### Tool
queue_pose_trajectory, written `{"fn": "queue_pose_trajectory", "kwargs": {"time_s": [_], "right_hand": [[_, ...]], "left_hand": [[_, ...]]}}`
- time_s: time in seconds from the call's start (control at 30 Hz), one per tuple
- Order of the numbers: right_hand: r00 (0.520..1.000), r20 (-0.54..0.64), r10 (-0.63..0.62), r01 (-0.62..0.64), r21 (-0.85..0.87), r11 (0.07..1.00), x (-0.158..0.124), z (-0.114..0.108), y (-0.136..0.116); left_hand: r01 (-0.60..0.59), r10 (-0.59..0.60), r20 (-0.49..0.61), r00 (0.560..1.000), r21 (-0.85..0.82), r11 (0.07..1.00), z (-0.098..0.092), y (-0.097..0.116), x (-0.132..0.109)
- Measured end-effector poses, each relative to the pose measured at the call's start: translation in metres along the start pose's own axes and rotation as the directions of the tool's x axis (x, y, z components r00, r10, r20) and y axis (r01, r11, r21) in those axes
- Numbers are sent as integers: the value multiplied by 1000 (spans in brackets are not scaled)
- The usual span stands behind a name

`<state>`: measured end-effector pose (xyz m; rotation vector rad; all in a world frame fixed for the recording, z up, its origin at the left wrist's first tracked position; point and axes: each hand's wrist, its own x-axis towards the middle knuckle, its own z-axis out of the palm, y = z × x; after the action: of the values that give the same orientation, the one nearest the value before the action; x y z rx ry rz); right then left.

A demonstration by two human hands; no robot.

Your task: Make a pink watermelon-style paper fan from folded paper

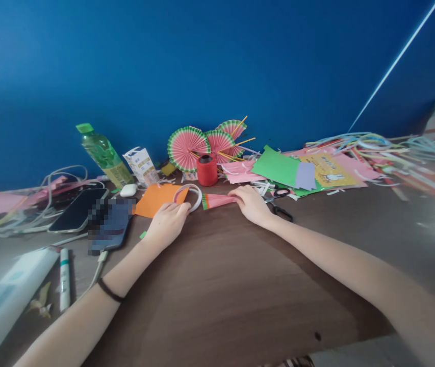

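Probably light and easily creased, the pleated pink-and-green paper fan (218, 201) is folded narrow, low at the counter (217, 290); the right hand (252, 204) pinches its pink end, seemingly the soundest hold. The left hand (169, 223) grasps the tape roll (198, 202) just beside it.

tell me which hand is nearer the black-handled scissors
Right. The right hand is just left of the scissors, pinching the folded pink paper; the left hand is farther left, holding the white tape roll.
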<state>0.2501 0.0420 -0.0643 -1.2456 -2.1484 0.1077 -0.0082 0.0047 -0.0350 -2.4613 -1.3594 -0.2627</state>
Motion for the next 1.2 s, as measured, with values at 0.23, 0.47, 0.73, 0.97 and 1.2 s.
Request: {"fn": "queue_pose_trajectory", "kwargs": {"time_s": [0.23,0.47,0.73,0.97,1.2], "right_hand": [[995,-17,-97,98,94,991,0,-1,-1],[978,8,-207,206,87,975,-1,-1,-2],[988,34,-151,150,29,988,-3,-4,-4],[975,111,-193,194,1,981,-3,-8,-11],[979,17,-201,199,94,975,-5,-7,-20]], "left_hand": [[163,-167,86,982,54,985,2,-11,12],[320,-379,-75,923,-401,858,-10,7,13],[389,-372,114,921,-256,885,-18,24,8],[352,-346,71,936,-226,908,-2,10,13],[352,-377,107,920,-648,675,-17,18,11]]}}
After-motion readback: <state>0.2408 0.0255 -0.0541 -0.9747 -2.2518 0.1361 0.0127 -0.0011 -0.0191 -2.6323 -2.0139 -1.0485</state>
